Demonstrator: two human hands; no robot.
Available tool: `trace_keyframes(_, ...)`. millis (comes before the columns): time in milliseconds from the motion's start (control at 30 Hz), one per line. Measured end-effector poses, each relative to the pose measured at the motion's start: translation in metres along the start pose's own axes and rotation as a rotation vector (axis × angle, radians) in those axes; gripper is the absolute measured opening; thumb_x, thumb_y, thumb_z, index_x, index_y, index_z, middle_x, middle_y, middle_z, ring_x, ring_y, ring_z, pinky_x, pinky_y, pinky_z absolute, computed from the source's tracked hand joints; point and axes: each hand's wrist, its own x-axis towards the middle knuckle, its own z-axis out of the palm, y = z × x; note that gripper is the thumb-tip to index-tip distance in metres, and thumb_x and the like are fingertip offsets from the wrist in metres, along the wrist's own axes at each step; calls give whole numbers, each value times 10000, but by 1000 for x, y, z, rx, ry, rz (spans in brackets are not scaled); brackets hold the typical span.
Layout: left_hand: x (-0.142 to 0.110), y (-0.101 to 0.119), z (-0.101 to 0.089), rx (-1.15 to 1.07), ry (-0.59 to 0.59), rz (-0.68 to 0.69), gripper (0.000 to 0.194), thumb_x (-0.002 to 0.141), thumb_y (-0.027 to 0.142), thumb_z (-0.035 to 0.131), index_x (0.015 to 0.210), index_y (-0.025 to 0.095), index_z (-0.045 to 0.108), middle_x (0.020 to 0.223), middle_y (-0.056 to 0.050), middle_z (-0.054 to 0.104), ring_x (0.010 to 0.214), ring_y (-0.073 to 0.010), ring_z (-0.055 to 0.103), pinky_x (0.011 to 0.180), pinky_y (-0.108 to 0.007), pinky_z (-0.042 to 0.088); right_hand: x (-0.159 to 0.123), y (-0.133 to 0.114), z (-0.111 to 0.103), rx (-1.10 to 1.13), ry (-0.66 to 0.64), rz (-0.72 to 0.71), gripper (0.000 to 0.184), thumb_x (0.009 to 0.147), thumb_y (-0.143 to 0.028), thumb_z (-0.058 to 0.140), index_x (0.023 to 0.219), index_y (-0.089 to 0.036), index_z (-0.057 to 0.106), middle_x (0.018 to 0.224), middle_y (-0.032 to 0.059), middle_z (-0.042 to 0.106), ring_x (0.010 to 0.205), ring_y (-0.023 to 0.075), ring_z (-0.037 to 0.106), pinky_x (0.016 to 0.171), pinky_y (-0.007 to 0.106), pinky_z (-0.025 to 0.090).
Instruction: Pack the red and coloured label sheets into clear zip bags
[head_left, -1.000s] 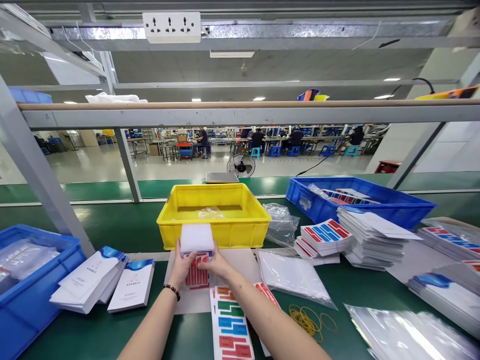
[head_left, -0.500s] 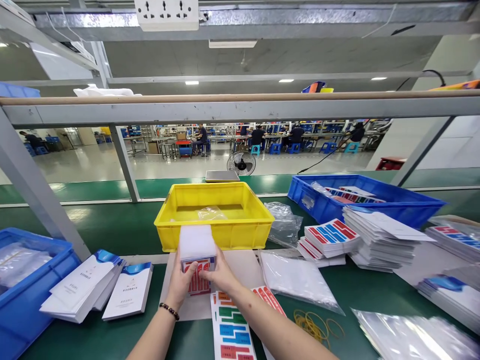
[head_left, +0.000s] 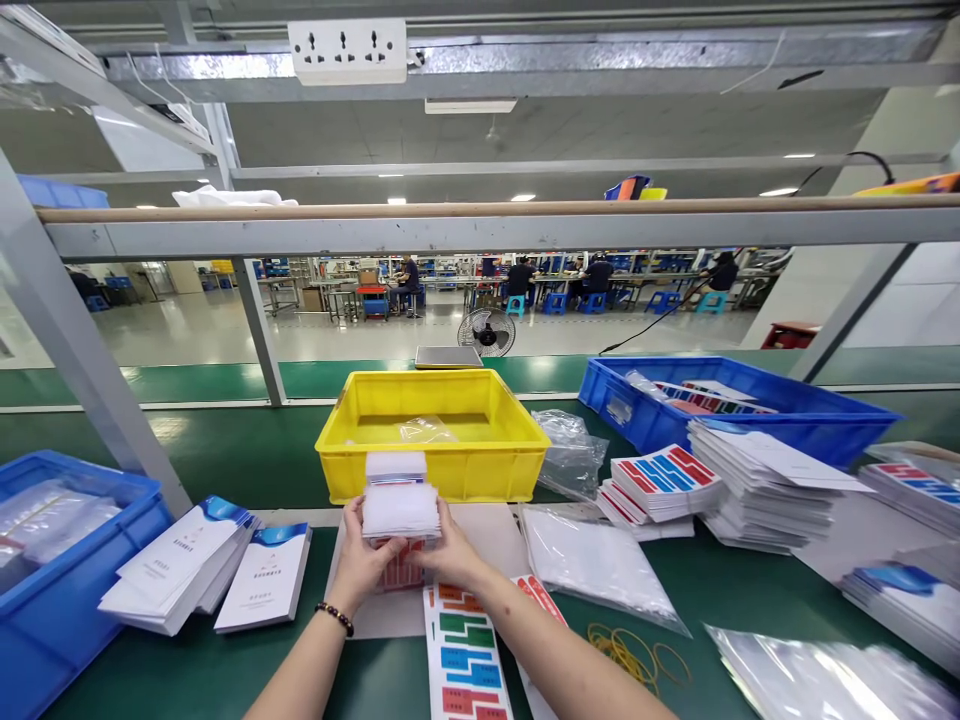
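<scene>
Grasping white-topped card stack (head_left: 401, 512) between left hand (head_left: 360, 564) and right hand (head_left: 450, 552), equally near both; standing roughly upright, just this side of yellow bin (head_left: 480, 476).

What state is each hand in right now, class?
Left hand: holding the left side of a white, block-shaped stack of sheets.
Right hand: holding the same stack's right side.
</scene>
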Motion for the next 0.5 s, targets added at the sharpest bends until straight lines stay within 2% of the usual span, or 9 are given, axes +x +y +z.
trace_keyframes(133, -1, -4, -7, 5, -205, 15, 661, 532, 229, 747, 1140, 175, 491, 1105, -123, 632, 1053, -294, 574, 912, -430, 453, -1, -1, -3, -27, -85, -37, 798, 476, -151, 787, 1185, -190, 425, 1150, 89, 596, 1029, 252, 579, 868, 376, 469)
trace_keyframes(200, -1, -3, -8, 21, -246, 18, 572, 535, 180, 732, 1083, 179, 566, 1085, -121, 654, 1043, -303, 582, 907, -447, 458, -1, -1, -1, -72, -77, -45, 742, 488, -130, 768, 1164, -178, 468, 1160, 102, 593, 1058, 278, 560, 908, 421, 437)
trace_keyframes(300, -2, 6, -14, 52, -226, 35, 533, 583, 200, 697, 1103, 195, 579, 1159, -114, 622, 1113, -312, 534, 963, -483, 404, -2, -12, 0, -140, -58, -66, 577, 595, -127, 674, 1145, -182, 509, 1175, 106, 590, 1093, 290, 537, 934, 475, 400)
trace_keyframes(367, -11, 16, -26, 69, -228, 55, 497, 616, 235, 681, 1105, 230, 589, 1178, -90, 615, 1122, -305, 527, 977, -484, 394, -7, -31, -2, -165, -77, -92, 491, 637, -162, 643, 1115, -204, 540, 1196, 86, 583, 1106, 278, 532, 934, 464, 406)
trace_keyframes(467, -44, 24, -55, 113, -220, 107, 424, 633, 302, 688, 1054, 302, 632, 1152, -59, 631, 1152, -314, 497, 1009, -476, 365, -32, -67, -6, -188, -160, -166, 434, 653, -229, 645, 1080, -235, 571, 1189, 49, 594, 1082, 243, 555, 921, 390, 438)
trace_keyframes(500, -60, 24, -65, 97, -146, 100, 430, 595, 329, 720, 1018, 328, 647, 1113, -58, 650, 1149, -336, 493, 1000, -489, 374, -45, -77, -6, -216, -194, -215, 440, 660, -242, 632, 1095, -234, 567, 1178, 56, 599, 1059, 241, 569, 910, 378, 446)
